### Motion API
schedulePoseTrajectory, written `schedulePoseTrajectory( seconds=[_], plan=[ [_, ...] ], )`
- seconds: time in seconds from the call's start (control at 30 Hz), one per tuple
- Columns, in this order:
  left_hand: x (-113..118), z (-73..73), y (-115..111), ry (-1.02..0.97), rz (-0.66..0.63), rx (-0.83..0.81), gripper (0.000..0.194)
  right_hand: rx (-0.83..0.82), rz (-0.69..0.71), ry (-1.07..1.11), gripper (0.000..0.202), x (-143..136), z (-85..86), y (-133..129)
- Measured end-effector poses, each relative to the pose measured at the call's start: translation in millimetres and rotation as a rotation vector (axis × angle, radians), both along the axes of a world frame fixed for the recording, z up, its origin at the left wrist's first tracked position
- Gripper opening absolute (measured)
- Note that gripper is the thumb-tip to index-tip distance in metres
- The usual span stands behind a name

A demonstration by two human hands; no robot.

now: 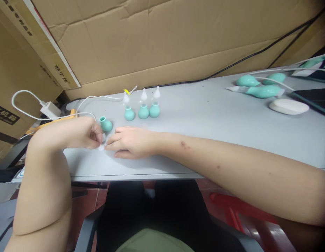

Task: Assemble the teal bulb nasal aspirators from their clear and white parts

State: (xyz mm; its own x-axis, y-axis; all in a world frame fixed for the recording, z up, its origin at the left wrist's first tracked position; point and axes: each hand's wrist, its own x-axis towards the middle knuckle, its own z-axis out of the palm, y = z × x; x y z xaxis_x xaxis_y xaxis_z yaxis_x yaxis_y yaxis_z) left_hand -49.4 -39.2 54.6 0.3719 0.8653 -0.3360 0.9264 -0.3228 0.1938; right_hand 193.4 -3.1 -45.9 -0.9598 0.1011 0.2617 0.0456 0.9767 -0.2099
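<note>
Near the table's front left, the fingers of my left hand [92, 135] are pinched on a small white plastic piece [101, 147]. My right hand [133, 141] lies low over the table with its fingers stretched and apart, their tips beside that piece. Between the hands another small translucent part [104, 137] shows, partly hidden by fingers. Just behind them a teal rubber bulb [107, 125] lies tilted, its round mouth uncovered. Farther back stand three upright teal bulbs with clear pointed tips: one on the left [129, 113], two close together [143, 111] on the right.
Several teal bulbs [247, 81], some in clear wrapping, lie at the back right beside a white mouse-shaped object [288, 106] and a dark device [313, 99]. A white charger [50, 110] with its cable stands at the left. Cardboard [178, 42] backs the table.
</note>
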Motion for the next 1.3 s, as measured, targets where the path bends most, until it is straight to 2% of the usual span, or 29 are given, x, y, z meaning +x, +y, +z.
schedulePoseTrajectory(
  seconds=[0.1, 0.17, 0.33, 0.43, 0.5, 0.57, 0.67, 0.8, 0.93, 1.03, 1.17, 1.3],
  plan=[
    [-0.8, 2.8, 0.1, 0.094, 0.031, -0.109, 0.028, 0.001, -0.002, 0.016, 0.027, 1.2, 4.0, 1.1],
    [-1.7, 4.8, -0.1, 0.080, 0.058, -0.117, 0.026, -0.004, -0.013, 0.036, 0.021, 2.1, 6.4, 2.6],
    [-2.8, 7.4, 2.0, -0.144, 0.006, -0.134, 0.025, -0.089, -0.073, 0.113, 0.028, 11.7, 5.5, 8.1],
    [2.7, 4.4, 5.5, -0.327, -0.032, -0.036, 0.026, -0.181, -0.098, 0.290, 0.027, 24.6, 4.3, 10.8],
    [9.1, -1.1, 8.6, -0.471, -0.033, 0.043, 0.022, -0.287, -0.136, 0.398, 0.026, 33.5, 7.0, 13.1],
    [15.9, -9.0, 12.5, -0.626, -0.027, 0.093, 0.015, -0.465, -0.231, 0.484, 0.019, 40.6, 12.7, 16.1],
    [24.3, -22.3, 19.0, -0.815, -0.019, 0.162, 0.019, -0.704, -0.320, 0.612, 0.003, 46.2, 23.0, 21.2],
    [30.9, -34.8, 25.5, -0.953, -0.005, 0.274, 0.028, -0.839, -0.342, 0.715, 0.007, 47.1, 31.6, 23.1],
    [33.5, -38.9, 27.5, -0.963, 0.001, 0.344, 0.035, -0.881, -0.358, 0.772, 0.007, 46.5, 33.3, 20.9],
    [34.4, -40.7, 28.6, -0.936, -0.002, 0.357, 0.029, -0.891, -0.372, 0.802, 0.012, 46.3, 32.7, 21.3],
    [35.1, -45.1, 31.5, -0.968, -0.089, 0.391, 0.030, -0.887, -0.366, 0.813, 0.014, 45.7, 31.4, 23.2],
    [35.7, -47.0, 32.4, -0.940, -0.152, 0.451, 0.020, -0.859, -0.380, 0.817, 0.013, 45.7, 30.8, 22.9]
  ],
)
